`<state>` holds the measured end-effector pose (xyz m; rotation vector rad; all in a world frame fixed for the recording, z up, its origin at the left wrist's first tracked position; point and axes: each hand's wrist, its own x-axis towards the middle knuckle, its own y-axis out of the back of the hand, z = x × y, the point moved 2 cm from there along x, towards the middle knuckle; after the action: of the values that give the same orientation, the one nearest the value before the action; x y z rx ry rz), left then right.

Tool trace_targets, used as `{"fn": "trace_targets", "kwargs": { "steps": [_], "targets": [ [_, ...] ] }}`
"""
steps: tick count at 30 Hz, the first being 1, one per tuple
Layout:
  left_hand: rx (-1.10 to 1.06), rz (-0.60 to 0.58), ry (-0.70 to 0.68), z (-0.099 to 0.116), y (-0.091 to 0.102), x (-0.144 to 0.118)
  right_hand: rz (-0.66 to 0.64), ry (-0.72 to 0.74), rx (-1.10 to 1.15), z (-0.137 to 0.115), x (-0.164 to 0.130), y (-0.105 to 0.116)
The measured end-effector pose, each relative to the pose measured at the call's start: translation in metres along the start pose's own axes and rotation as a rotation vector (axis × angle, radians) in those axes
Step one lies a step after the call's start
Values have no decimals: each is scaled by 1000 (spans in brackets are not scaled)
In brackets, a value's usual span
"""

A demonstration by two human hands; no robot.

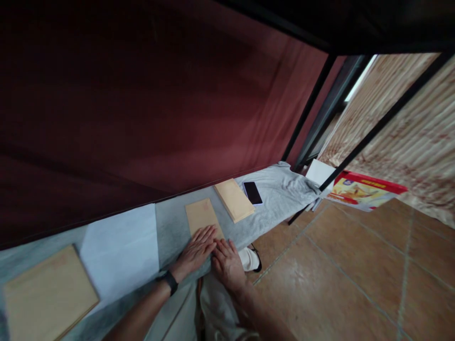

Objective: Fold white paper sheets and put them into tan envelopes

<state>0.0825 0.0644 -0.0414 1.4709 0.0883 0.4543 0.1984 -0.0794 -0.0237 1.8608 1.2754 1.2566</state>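
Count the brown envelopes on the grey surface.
3. One envelope lies under the left hand and right hand; a second beside the phone; a third at the near left. Others may be hidden.

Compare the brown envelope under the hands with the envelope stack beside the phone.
The envelope under the hands looks single and thin; the stack beside the phone is visibly thicker. The left hand and right hand press flat on the first envelope's near end; the stack lies untouched. Both are brown and lie on the grey cloth.
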Motion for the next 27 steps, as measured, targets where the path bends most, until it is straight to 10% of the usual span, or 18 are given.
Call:
{"fn": "trace_targets", "kwargs": {
  "steps": [12, 27],
  "targets": [
    [88, 94, -18, 33, 25, -60, -12, 17, -39, 6, -3, 3],
    [86, 70, 8, 37, 27, -65, -8, -59, -84, 8, -7, 11]
  ]
}}
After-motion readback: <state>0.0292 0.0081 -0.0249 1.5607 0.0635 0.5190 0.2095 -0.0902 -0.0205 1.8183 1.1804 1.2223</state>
